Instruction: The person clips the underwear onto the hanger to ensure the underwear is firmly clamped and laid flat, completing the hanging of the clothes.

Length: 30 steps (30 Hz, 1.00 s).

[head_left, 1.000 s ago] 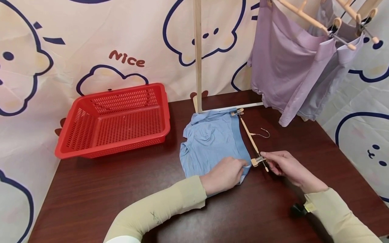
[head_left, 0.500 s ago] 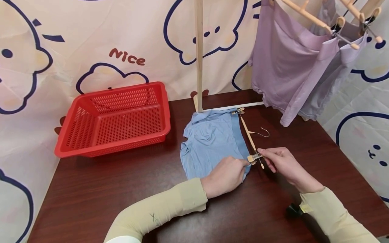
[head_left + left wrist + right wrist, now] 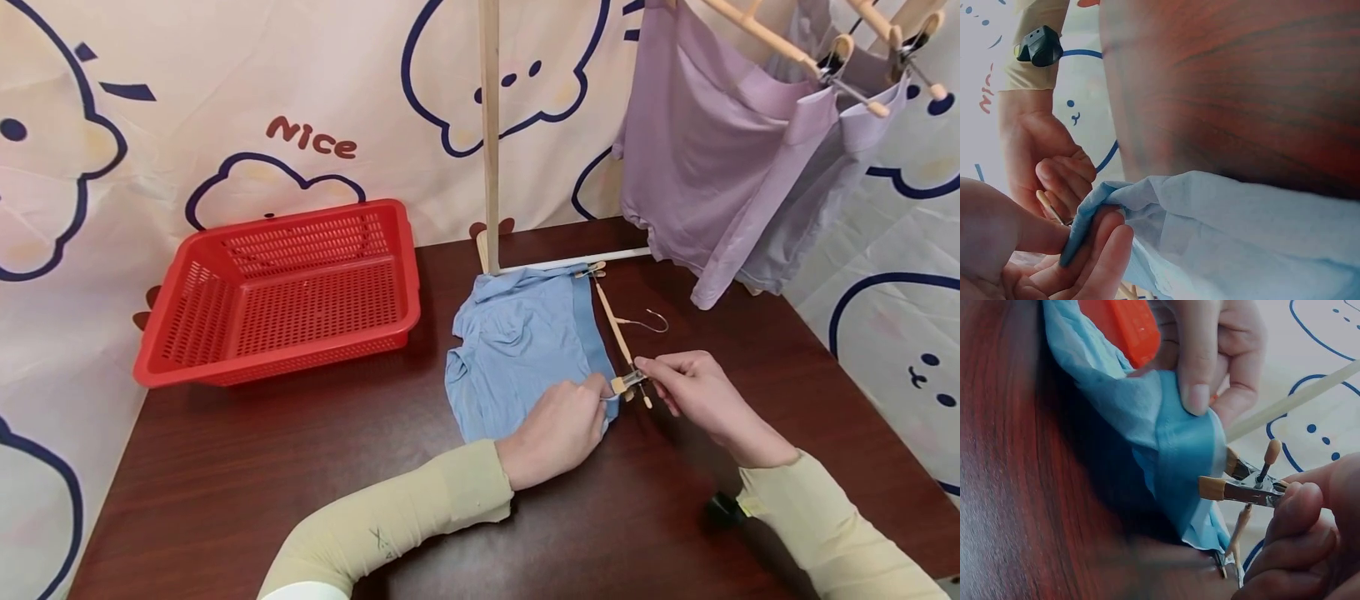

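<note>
Light-blue shorts [image 3: 517, 342] lie on the table, the darker waistband [image 3: 1188, 447] toward the right. My left hand [image 3: 558, 429] pinches the near corner of the waistband, thumb on one side and fingers on the other in the left wrist view. My right hand [image 3: 693, 392] squeezes the near clip [image 3: 1241, 489] of a trouser hanger [image 3: 615, 325] between thumb and fingers. That clip is spread, its tan pads at either side of the waistband edge. The far clip [image 3: 590, 269] sits at the other waistband corner. The hanger's metal hook [image 3: 657, 321] points right.
A red plastic basket [image 3: 277, 350] stands at the back left. A wooden post [image 3: 489, 142] and a white bar [image 3: 577, 260] are behind the shorts. Lilac garments [image 3: 720, 142] hang on clip hangers [image 3: 780, 42] at the upper right. Patterned cloth surrounds the dark table [image 3: 300, 442].
My right hand has brought the near clip left and slightly up to the waistband edge. My left hand stays at the corner and has lifted its fingers a little.
</note>
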Available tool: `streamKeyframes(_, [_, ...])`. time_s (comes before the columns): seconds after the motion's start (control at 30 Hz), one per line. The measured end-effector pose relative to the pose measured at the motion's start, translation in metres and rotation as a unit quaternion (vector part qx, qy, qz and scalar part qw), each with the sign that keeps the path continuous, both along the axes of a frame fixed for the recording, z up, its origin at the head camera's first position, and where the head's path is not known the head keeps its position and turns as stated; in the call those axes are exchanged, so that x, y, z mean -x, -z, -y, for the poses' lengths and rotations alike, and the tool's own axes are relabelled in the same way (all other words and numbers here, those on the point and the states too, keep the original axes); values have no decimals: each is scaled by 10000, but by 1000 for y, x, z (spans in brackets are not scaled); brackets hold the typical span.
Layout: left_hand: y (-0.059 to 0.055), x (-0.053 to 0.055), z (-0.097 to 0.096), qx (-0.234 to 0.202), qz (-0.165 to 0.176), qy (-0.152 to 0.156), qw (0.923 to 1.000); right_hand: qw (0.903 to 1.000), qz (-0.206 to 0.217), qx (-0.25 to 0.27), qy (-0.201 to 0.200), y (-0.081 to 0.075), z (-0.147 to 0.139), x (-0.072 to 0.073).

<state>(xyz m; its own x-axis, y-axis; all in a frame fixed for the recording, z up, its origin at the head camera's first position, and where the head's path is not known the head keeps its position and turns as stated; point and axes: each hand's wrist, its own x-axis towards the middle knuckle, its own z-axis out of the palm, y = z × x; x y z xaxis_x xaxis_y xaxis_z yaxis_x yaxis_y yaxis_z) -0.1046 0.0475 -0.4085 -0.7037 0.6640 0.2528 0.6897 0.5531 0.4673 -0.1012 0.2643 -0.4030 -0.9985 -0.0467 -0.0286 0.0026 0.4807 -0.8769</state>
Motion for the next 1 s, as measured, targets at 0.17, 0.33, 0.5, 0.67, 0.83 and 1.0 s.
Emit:
streamKeyframes(0.17, [-1, 0, -1, -180, -106, 18, 9998, 10000, -5, -26, -90, 3, 4, 2])
streamKeyframes(0.33, [-4, -1, -5, -387, -208, 117, 9990, 9999, 81, -44, -112, 6, 8, 3])
streamKeyframes(0.5, [-6, -1, -6, -343, -268, 101, 9990, 9981, 609, 80, -35, 9, 7, 3])
streamKeyframes(0.67, [-8, -1, -4, -386, -213, 144, 9989, 9815, 1643, 980, -121, 10, 3, 13])
streamKeyframes(0.83, [-11, -2, 0, -538, -151, 187, 9983, 9507, 2389, 1956, -271, 12, -1, 31])
streamKeyframes(1.0, [-13, -6, 4, -589, -168, 297, 9977, 9362, 2372, 2552, -454, 24, 5, 48])
